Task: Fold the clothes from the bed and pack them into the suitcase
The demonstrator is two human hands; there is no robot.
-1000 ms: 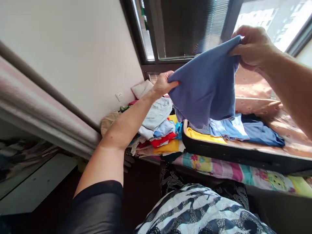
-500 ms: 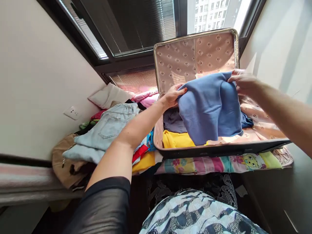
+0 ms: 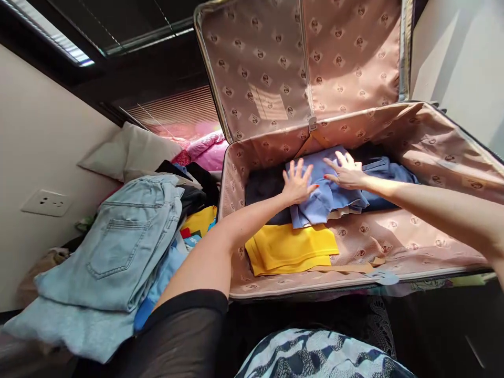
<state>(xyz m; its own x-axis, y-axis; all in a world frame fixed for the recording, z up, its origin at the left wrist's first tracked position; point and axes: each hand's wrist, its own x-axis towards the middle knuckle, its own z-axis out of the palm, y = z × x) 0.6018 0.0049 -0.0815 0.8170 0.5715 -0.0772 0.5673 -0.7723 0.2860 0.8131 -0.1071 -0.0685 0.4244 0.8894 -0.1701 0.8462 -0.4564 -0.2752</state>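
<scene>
A folded blue garment point(image 3: 315, 202) lies inside the open suitcase point(image 3: 394, 244), whose lining is pink and patterned. My left hand point(image 3: 298, 184) rests flat on the garment's left side with fingers spread. On its right side lies my right hand point(image 3: 345, 170), its fingers also apart. In front of the blue garment is folded yellow clothing point(image 3: 291, 247). Dark clothing point(image 3: 265, 189) sits under and to the left of my left hand. Navy clothing point(image 3: 388, 173) lies to the right, partly behind my right forearm.
The raised suitcase lid point(image 3: 271, 63) stands at the back. Left of the case is a clothes pile topped by light-blue jeans point(image 3: 118, 236), with a white pillow point(image 3: 129, 149) behind. A wall socket point(image 3: 46, 203) is at far left. A tan strap point(image 3: 346, 268) lies near the case's front edge.
Both hands have lowered the blue garment from the air into the suitcase and let go of its edges. It is now folded smaller. The view has moved closer to the case.
</scene>
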